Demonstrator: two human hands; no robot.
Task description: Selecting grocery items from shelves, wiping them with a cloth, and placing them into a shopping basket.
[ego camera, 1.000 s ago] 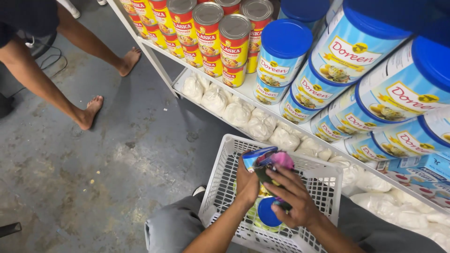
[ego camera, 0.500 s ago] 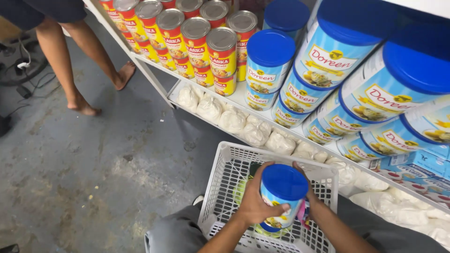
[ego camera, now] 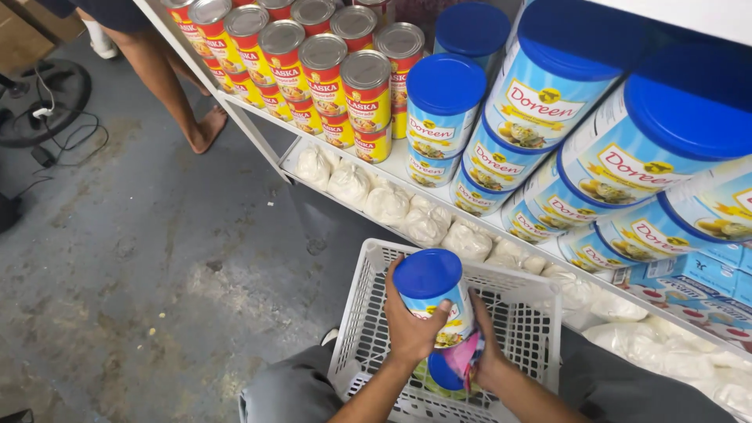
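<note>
My left hand [ego camera: 409, 325] and my right hand [ego camera: 487, 350] are clasped around a blue-lidded can [ego camera: 435, 296] with a light blue label, held upright above a white plastic basket [ego camera: 526, 309] that rests on my lap. Under the can, inside the basket, lie another blue lid [ego camera: 443, 373] and a pink packet [ego camera: 464, 356]. The left hand wraps the can's left side; the right hand supports its lower right side.
A white shelf [ego camera: 258, 117] carries red and yellow cans [ego camera: 362, 92] and stacked blue-lidded cans [ego camera: 548, 102]. Clear bags of white powder [ego camera: 388, 205] fill the lower shelf. A person's bare legs [ego camera: 168, 82] stand at the upper left beside cables and a black fan base [ego camera: 43, 102].
The blue-lidded can came up out of the basket into both hands and now sits higher. The view has shifted right, and the standing person has stepped farther away.
</note>
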